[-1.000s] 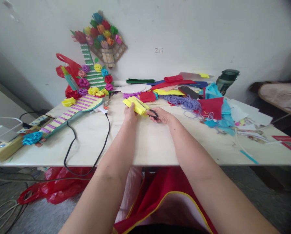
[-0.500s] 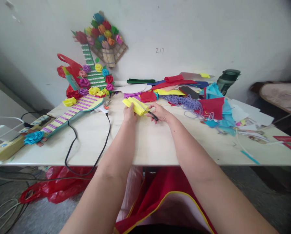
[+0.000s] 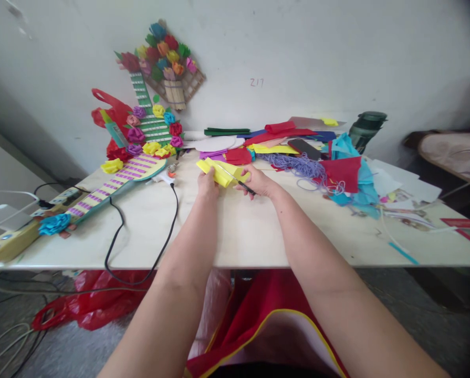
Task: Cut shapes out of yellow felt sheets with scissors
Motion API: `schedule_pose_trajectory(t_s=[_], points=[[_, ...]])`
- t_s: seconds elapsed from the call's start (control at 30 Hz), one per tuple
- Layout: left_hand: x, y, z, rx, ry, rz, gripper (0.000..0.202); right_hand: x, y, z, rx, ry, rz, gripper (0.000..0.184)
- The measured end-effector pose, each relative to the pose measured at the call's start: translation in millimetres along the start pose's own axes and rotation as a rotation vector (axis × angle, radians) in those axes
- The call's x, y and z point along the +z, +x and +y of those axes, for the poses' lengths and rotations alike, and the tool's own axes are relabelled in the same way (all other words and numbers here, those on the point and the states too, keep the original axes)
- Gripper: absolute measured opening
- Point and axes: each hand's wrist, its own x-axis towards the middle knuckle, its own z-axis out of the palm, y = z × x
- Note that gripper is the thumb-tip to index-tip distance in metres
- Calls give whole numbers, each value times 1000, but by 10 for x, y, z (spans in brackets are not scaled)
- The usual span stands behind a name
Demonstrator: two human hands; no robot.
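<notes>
Over the middle of the white table (image 3: 254, 236), my left hand (image 3: 208, 184) is closed on the near left part of a folded piece of yellow crepe paper (image 3: 222, 174). My right hand (image 3: 256, 181) grips a pair of scissors (image 3: 246, 187) by its black handles. The metal blades point up and left and lie across the yellow paper. How deep they cut into it cannot be made out. Part of the paper is hidden behind my left fingers.
A glue gun (image 3: 164, 176) with a black cord (image 3: 120, 226) lies left of my hands, beside a striped board with paper flowers (image 3: 116, 184). Behind are coloured paper sheets (image 3: 274, 137) and purple yarn (image 3: 298, 165). A dark bottle (image 3: 367, 131) stands back right; a power strip (image 3: 12, 239) sits far left.
The scissor blades lie more visibly across the yellow paper, and a flap on its right side has spread toward my right hand. Both hands stay in nearly the same place.
</notes>
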Motion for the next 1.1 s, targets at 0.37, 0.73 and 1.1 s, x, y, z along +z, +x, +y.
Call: schedule_pose_trajectory(t_s=[0.37, 0.73, 1.1], points=[[-25, 47, 7, 14, 43, 5, 10, -18, -2, -10, -59, -102, 51, 69], [-18, 1, 59, -17, 18, -46, 16, -40, 38, 62, 9, -86, -88, 62], [-15, -31, 82, -79, 40, -134, 8, -126, -3, 96, 59, 91, -206, 31]])
